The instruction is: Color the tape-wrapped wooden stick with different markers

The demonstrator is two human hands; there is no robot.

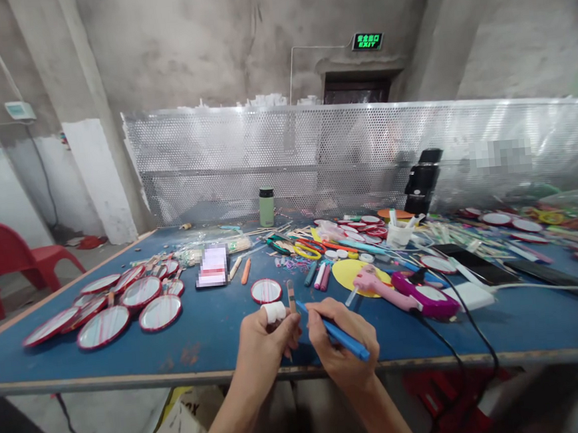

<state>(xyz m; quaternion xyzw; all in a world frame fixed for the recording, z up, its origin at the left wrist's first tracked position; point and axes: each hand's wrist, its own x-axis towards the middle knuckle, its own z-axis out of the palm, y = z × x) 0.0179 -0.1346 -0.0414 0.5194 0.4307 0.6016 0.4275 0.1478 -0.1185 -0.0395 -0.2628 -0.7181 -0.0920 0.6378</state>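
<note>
My left hand (pixel 266 345) is closed near the table's front edge, holding a thin wooden stick (pixel 290 295) upright; a white bandage (pixel 275 311) is wrapped round one finger. My right hand (pixel 342 346) is closed round a blue pen (pixel 334 331), whose tip points at the stick's lower end. Just beyond the hands lies a small round mirror with a red rim (pixel 265 290) on the blue table (pixel 198 330).
Several red-rimmed round mirrors (pixel 126 303) lie at left. A pink and purple glue gun (pixel 410 294) with a black cord, a yellow disc (pixel 356 272), markers, scissors (pixel 304 247), a green flask (pixel 267 207), a white cup (pixel 399 233) and a phone (pixel 473 265) crowd the right. A red chair (pixel 7 262) stands far left.
</note>
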